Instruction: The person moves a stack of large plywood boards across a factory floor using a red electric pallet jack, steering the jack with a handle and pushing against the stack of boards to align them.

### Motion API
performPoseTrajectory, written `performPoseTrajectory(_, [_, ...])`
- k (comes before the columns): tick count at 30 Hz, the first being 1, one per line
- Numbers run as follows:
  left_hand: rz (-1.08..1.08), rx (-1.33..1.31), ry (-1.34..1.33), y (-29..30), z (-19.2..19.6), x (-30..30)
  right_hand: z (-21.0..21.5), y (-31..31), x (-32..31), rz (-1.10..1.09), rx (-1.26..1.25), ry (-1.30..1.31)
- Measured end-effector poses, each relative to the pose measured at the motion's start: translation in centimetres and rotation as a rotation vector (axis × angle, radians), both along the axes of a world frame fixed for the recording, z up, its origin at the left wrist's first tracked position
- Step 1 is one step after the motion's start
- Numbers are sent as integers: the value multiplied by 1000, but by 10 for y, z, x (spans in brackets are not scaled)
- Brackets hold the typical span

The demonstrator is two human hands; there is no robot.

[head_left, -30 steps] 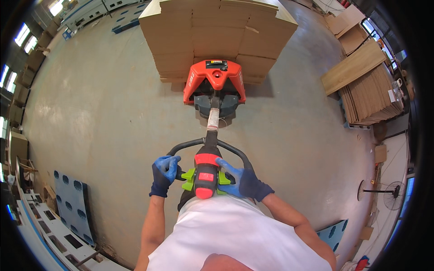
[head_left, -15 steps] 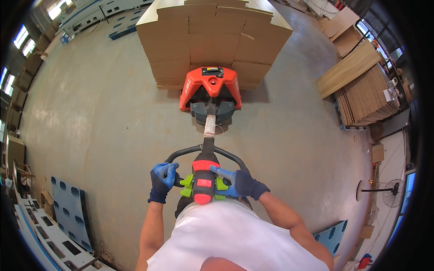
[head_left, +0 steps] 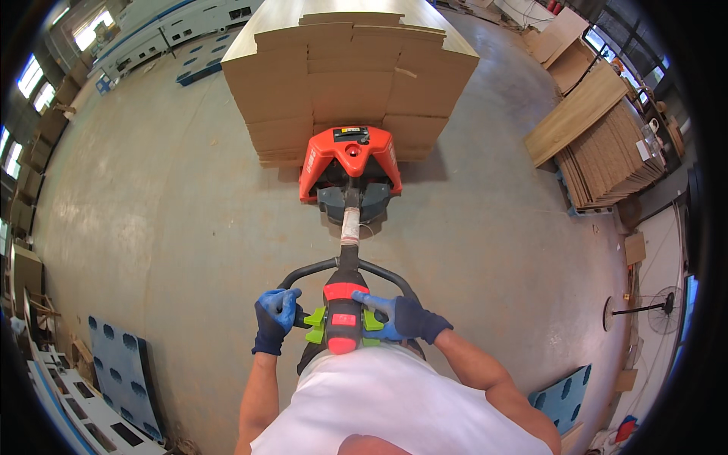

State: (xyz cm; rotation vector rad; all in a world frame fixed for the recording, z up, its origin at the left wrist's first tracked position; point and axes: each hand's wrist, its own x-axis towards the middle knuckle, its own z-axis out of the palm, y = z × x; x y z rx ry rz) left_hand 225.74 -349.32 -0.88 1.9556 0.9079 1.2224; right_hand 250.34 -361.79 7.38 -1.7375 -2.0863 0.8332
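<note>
An orange-red electric pallet jack [head_left: 318, 163] stands ahead of me against a tall stack of brown cardboard [head_left: 356, 87]. Its tiller reaches back toward my waist and ends in a black and red control head [head_left: 343, 305] with bright green levers on both sides. My left hand [head_left: 276, 317], in a blue-coated glove, is closed round the left side of the tiller handle. On the other side my right hand [head_left: 402, 317], gloved alike, grips the handle's right side, its thumb stretched onto the control head. The palms and most of the right fingers are hidden.
Boards in a stack [head_left: 607, 163] stand at the right with a wood-grained panel leaning across it. A pedestal fan [head_left: 663, 307] is near the right wall. Blue plastic pallets [head_left: 125, 371] stand left and lower right. Long white machinery [head_left: 182, 34] lies far left.
The pallet jack and cardboard stack sit slightly lower in view, and the surroundings have shifted a little. Both hands keep their hold on the handle.
</note>
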Motion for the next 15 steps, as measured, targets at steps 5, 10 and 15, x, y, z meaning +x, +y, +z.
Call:
performPoseTrajectory(5, [40, 76, 21, 8, 8, -3, 23, 6, -4, -53, -180, 11])
performPoseTrajectory(10, [38, 37, 6, 13, 14, -4, 19, 10, -3, -47, -160, -1])
performPoseTrajectory(15, [33, 25, 1, 19, 24, -8, 25, 15, -6, -48, -203, 13])
